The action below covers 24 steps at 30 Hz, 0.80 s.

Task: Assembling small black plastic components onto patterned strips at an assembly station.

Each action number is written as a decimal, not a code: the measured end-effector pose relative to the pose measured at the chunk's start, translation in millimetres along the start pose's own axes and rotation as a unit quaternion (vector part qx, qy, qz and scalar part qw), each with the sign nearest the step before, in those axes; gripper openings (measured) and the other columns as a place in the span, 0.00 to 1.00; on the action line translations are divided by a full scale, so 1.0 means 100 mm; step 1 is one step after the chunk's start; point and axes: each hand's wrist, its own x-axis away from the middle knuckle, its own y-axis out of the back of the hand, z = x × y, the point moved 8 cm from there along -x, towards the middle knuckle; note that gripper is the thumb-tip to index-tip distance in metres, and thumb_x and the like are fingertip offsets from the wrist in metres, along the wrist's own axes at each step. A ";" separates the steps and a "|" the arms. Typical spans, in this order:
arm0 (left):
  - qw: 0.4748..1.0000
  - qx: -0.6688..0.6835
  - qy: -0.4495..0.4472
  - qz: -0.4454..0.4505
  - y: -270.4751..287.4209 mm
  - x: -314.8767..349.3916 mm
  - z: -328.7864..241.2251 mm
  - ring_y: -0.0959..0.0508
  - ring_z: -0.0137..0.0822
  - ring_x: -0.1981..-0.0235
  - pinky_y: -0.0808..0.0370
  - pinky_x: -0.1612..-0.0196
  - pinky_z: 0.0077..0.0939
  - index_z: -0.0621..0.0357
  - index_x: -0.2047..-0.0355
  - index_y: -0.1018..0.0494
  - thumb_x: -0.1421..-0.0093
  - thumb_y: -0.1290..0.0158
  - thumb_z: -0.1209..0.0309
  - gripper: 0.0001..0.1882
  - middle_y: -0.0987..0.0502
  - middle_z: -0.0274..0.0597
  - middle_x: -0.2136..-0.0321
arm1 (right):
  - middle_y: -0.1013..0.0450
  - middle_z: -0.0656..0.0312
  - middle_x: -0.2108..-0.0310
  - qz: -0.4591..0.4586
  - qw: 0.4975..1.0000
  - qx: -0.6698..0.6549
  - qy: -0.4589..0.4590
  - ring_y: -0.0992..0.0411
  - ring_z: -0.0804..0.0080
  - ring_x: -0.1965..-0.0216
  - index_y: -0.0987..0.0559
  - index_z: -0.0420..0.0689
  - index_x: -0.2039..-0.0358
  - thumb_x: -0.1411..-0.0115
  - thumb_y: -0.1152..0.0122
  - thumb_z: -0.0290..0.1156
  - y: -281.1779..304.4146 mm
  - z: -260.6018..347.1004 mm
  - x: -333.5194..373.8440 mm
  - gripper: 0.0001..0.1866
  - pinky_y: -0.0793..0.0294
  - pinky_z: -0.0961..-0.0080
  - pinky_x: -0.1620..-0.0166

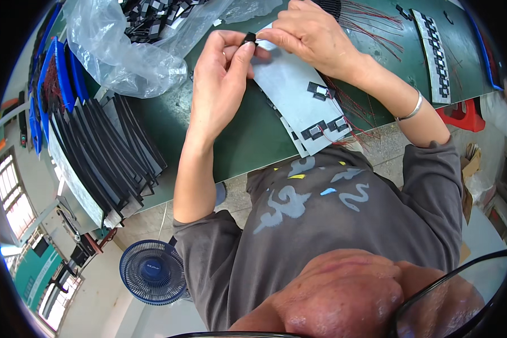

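Pinched between the thumb and fingers of my left hand (222, 79) is a small black block (249, 38). My right hand (312, 36) meets it from the right, its thumb and forefinger closed at the block's edge; whatever they grip is hidden. Beneath both hands lies a pale grey board (293, 84), slanting toward me over another board. Near its close end sit several black-and-white pieces (314, 130) with thin red wires. More thin red wires (357, 104) trail out along the board's right side.
A clear plastic bag (112, 56) holds many black pieces (158, 17) at the back left. Curved black strips (112, 152) stack at the left, beside blue trays (56, 73). A board with black pieces (432, 56) and a red bracket (465, 115) are right; a blue fan (152, 272) stands below.
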 end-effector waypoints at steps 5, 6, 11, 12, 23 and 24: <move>0.992 -0.002 0.045 0.120 -0.23 0.04 0.12 0.35 0.20 0.77 0.36 0.72 0.16 0.62 0.50 0.28 0.31 0.57 0.70 0.14 0.28 0.30 0.76 | 0.34 0.58 0.75 0.008 0.996 -0.081 0.026 0.36 0.60 0.69 0.26 0.42 0.74 0.40 0.42 0.28 0.06 -0.04 -0.01 0.07 0.37 0.68 0.64; 0.991 -0.014 0.061 0.119 -0.23 0.05 0.13 0.35 0.19 0.76 0.36 0.72 0.15 0.61 0.51 0.27 0.31 0.57 0.69 0.14 0.30 0.30 0.77 | 0.36 0.57 0.74 0.021 0.995 -0.100 0.009 0.36 0.59 0.68 0.28 0.41 0.74 0.40 0.43 0.26 0.10 -0.01 -0.03 0.06 0.37 0.68 0.63; 0.989 0.004 0.056 0.137 -0.32 0.07 0.13 0.35 0.19 0.76 0.37 0.72 0.16 0.63 0.56 0.24 0.32 0.53 0.68 0.13 0.30 0.28 0.77 | 0.35 0.55 0.71 -0.012 0.986 -0.156 0.050 0.35 0.56 0.67 0.28 0.40 0.71 0.39 0.43 0.27 0.02 -0.07 0.03 0.06 0.35 0.67 0.63; 0.991 0.009 0.036 0.132 -0.32 0.07 0.11 0.35 0.19 0.76 0.38 0.72 0.16 0.63 0.58 0.23 0.33 0.52 0.68 0.12 0.31 0.28 0.77 | 0.35 0.55 0.70 -0.014 0.987 -0.157 0.043 0.34 0.55 0.67 0.28 0.39 0.71 0.39 0.43 0.27 0.00 -0.07 0.04 0.06 0.34 0.66 0.63; 0.980 0.120 0.115 0.105 -0.28 0.06 0.12 0.36 0.17 0.77 0.42 0.73 0.13 0.63 0.65 0.22 0.35 0.49 0.69 0.10 0.32 0.25 0.79 | 0.33 0.56 0.73 0.021 0.984 -0.173 -0.029 0.30 0.57 0.71 0.28 0.39 0.69 0.38 0.42 0.28 0.02 -0.09 0.11 0.06 0.32 0.68 0.68; 0.980 0.121 0.117 0.104 -0.29 0.05 0.12 0.37 0.17 0.77 0.42 0.74 0.14 0.63 0.65 0.22 0.35 0.49 0.68 0.10 0.32 0.25 0.80 | 0.32 0.60 0.74 0.001 0.987 -0.159 0.000 0.30 0.64 0.73 0.27 0.40 0.69 0.37 0.42 0.28 0.04 -0.08 0.11 0.06 0.33 0.72 0.70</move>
